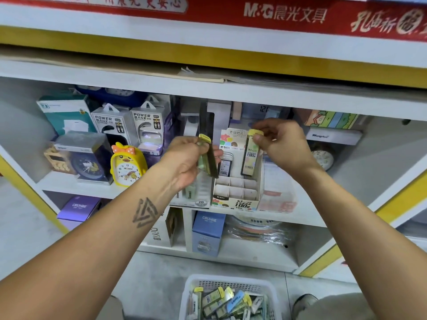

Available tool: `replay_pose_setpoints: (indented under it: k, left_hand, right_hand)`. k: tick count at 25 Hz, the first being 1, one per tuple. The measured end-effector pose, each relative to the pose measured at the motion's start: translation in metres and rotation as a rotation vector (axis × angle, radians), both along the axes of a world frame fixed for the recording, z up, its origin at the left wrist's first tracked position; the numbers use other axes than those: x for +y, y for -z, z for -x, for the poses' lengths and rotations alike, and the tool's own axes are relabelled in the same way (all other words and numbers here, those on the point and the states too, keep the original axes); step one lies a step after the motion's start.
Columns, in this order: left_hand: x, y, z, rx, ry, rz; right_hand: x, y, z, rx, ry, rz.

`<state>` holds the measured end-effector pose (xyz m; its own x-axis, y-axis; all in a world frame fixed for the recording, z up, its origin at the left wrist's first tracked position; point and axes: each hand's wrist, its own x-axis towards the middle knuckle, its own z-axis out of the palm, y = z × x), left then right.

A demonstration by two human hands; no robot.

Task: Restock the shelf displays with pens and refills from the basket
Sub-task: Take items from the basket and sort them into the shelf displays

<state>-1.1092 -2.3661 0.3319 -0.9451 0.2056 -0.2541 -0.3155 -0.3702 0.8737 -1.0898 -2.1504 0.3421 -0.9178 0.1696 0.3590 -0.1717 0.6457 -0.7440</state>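
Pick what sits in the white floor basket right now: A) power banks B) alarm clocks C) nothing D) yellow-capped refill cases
D: the basket on the floor holds a jumble of refill cases with yellow caps, the same kind pinched by the left hand and right hand.

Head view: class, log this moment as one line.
left hand: holds refill case | right hand: lowers second case into display box | basket: stocked

Both hands [184,158] [280,144] gripping refill cases [208,158] [250,155], display box [238,197], basket [231,281] below
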Motion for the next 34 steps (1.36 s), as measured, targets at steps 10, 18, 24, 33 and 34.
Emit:
replay_pose_setpoints:
  k: [10,18,24,33,34]
  left_hand:
    - [-0.008,0.003,-0.005,-0.054,-0.058,0.052]
    - [-0.003,0.013,-0.005,-0.031,0.046,0.198]
    - [0.003,0.013,-0.011,0.055,0.119,0.299]
    - [-0.012,0.006,-0.006,0.033,0.024,0.294]
    - [-0.012,0.004,-0.005,0.011,0.013,0.289]
  right_hand:
    - [-0.009,0.032,0.012,0.086,-0.038,-0.455]
    - [-0.02,0.038,0.01,0.025,0.019,-0.727]
    - [-0.044,0.024,0.004,-0.199,-0.222,0.241]
    - [-0.015,0.005,0.0,-0.072,0.009,-0.245]
    - [-0.013,0.006,-0.002,-0.105,0.019,-0.304]
